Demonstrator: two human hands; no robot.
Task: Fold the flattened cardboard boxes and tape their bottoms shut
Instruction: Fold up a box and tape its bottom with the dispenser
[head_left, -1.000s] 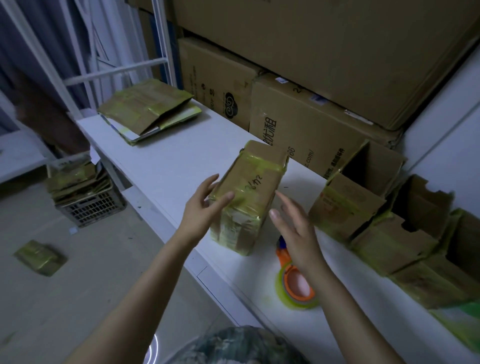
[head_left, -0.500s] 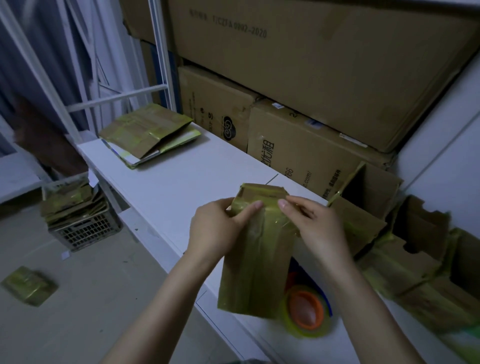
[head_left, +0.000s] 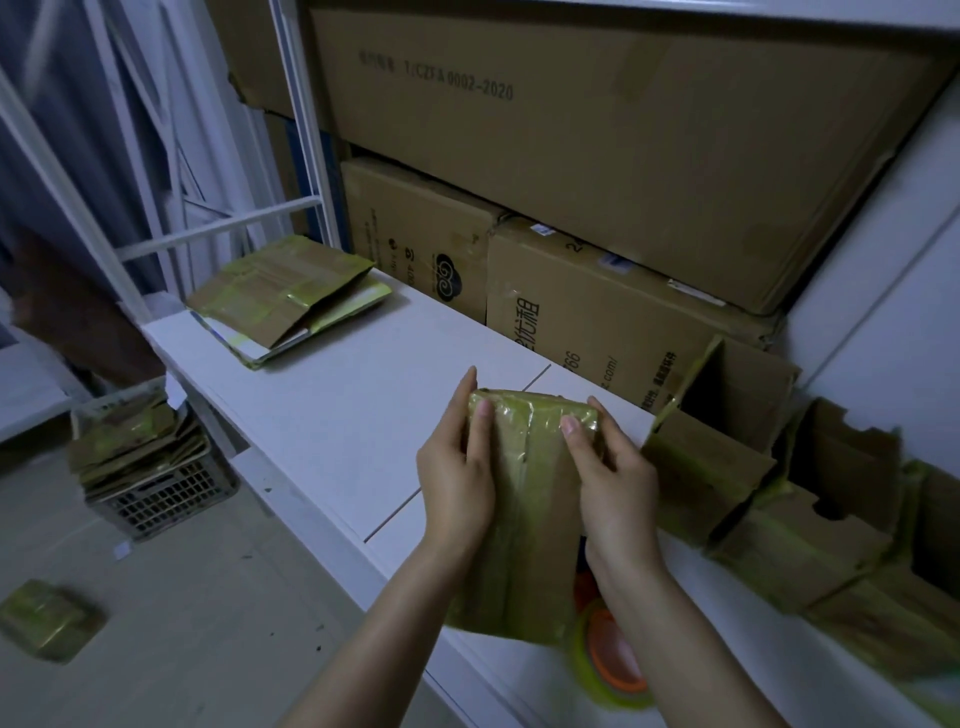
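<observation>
A long white table (head_left: 332, 395) runs along the wall. Behind it stand big brown cartons: a very large one (head_left: 649, 171) with a printed code ending in 0002-2020 lies on top of two smaller ones, the left (head_left: 415, 244) with a dark cloud logo, the right (head_left: 587, 322) with Chinese print. A white metal frame (head_left: 306, 130) rises at the table's far end. A grey plastic crate (head_left: 166, 499) sits on the pale floor (head_left: 208, 623), left of the table.

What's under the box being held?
A tape roll on the table, its orange core and yellowish tape showing past the lower right corner of the box. The box and the right arm cover the rest.
</observation>
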